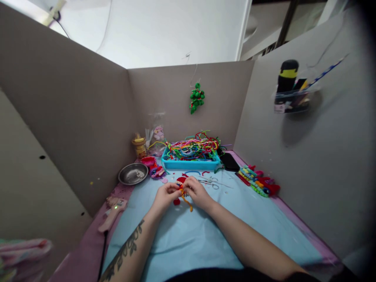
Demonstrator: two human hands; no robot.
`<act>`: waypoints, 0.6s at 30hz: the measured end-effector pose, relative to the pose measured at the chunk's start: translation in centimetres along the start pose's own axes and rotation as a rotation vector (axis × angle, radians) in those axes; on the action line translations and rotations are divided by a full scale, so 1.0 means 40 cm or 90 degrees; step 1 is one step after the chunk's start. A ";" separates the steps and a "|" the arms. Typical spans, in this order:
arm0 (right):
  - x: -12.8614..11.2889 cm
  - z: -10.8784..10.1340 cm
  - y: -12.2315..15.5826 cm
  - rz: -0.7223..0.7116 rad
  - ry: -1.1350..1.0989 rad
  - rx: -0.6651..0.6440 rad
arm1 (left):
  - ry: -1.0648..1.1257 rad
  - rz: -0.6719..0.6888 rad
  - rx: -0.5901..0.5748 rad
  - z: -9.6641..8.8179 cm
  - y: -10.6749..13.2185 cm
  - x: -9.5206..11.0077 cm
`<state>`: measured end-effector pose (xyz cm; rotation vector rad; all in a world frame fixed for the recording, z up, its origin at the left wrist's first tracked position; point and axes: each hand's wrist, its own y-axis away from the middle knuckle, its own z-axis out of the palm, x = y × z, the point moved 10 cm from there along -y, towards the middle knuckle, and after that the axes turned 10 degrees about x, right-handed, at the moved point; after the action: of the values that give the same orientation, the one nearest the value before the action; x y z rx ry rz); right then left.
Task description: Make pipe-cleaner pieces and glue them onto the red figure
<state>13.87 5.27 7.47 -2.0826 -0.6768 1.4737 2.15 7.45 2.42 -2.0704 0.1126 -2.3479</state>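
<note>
A small red-and-orange craft piece (181, 191) is over the blue-covered table (190, 243), pinched in the fingertips of both the left hand (166, 194) and the right hand (198, 192). Beyond lie scissors (209, 181), then a blue tray (190, 165) heaped with coloured strands (192, 149).

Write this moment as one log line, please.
left hand: pinching red-and-orange piece | right hand: pinching same piece | beyond: blue tray, colorful strands | left: metal bowl
</note>
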 end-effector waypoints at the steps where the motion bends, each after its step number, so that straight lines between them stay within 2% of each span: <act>1: 0.001 0.003 0.001 -0.002 0.010 -0.005 | -0.006 0.005 -0.002 0.001 -0.001 0.000; 4: 0.008 0.006 0.003 0.002 0.045 0.007 | -0.039 0.053 0.007 0.000 -0.002 0.010; 11: 0.037 -0.001 0.013 0.034 0.112 0.098 | -0.191 0.219 0.076 -0.009 0.021 0.060; 15: 0.063 -0.004 0.019 0.067 0.101 0.136 | -0.257 0.273 0.070 0.003 0.039 0.073; 18: 0.081 -0.006 0.019 0.109 0.071 0.147 | -0.258 0.284 0.076 0.002 0.041 0.077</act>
<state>15.14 6.80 4.78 -2.0633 -0.2768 1.4373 1.79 5.63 5.39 -2.1391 0.3732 -1.6188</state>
